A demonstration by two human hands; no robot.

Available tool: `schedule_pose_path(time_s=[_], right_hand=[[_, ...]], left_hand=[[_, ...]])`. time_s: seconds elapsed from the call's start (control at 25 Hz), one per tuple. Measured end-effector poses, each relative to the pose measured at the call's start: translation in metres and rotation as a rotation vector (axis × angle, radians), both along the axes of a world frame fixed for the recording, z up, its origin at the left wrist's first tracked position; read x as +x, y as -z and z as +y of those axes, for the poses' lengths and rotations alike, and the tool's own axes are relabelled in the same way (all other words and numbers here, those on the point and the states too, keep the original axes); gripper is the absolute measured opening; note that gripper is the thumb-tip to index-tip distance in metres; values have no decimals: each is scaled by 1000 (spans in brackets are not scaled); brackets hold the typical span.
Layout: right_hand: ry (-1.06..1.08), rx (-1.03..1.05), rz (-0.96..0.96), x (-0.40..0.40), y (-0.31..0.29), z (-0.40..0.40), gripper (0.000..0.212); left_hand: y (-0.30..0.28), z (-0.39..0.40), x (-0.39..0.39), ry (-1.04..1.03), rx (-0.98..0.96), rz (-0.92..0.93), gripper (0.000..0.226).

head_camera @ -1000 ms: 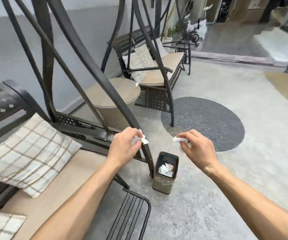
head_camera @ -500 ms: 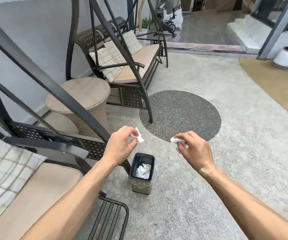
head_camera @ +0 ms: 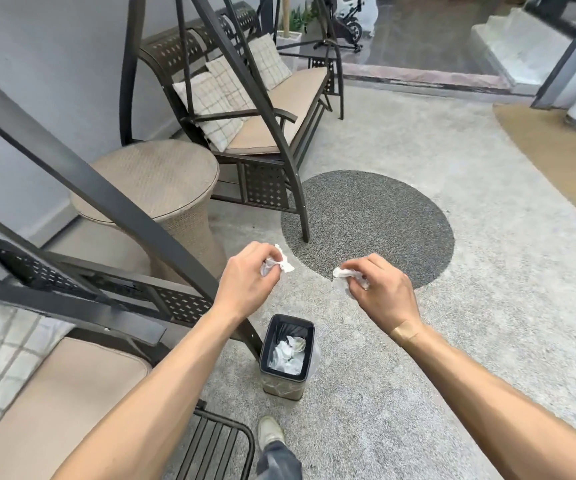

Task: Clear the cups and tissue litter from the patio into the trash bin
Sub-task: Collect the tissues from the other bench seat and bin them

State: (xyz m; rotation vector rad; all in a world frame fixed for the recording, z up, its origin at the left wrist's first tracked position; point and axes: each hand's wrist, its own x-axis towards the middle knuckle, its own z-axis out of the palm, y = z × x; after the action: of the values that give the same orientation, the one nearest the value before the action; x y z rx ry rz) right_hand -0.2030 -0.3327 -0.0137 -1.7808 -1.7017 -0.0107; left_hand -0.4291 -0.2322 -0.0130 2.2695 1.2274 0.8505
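Observation:
A small rectangular trash bin (head_camera: 281,388) with a dark liner stands on the patio floor below my hands; white tissue and a clear cup lie inside it. My left hand (head_camera: 248,282) is closed on a crumpled white tissue (head_camera: 281,265), held up and a little left of the bin. My right hand (head_camera: 380,289) is closed on another crumpled white tissue (head_camera: 343,273), up and to the right of the bin. Both hands hover well above the bin's opening.
A dark metal swing bench (head_camera: 72,393) with a beige cushion is at my left, its slanted leg beside the bin. A round wicker side table (head_camera: 155,181) and a second swing bench (head_camera: 272,129) stand further back. My shoe (head_camera: 270,433) is near the bin.
The view has tilted down and come closer, so the bin sits lower in the frame. Both hands still hold their tissues in about the same pose.

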Motion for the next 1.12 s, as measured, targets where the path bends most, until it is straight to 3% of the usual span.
schedule_pose_path(time_s=[0.32,0.72,1.12], right_hand=[[-45,-82,-1,-6,10,122,16],[-69,-233,110,14,74,194,18],[-98,-592,184,35,198,233,22]], left_hand=[[20,109,4,-32,-68,9,9],[77,168,26,-72,-213,74,7],[210,156,55,-238,-538,94,8]])
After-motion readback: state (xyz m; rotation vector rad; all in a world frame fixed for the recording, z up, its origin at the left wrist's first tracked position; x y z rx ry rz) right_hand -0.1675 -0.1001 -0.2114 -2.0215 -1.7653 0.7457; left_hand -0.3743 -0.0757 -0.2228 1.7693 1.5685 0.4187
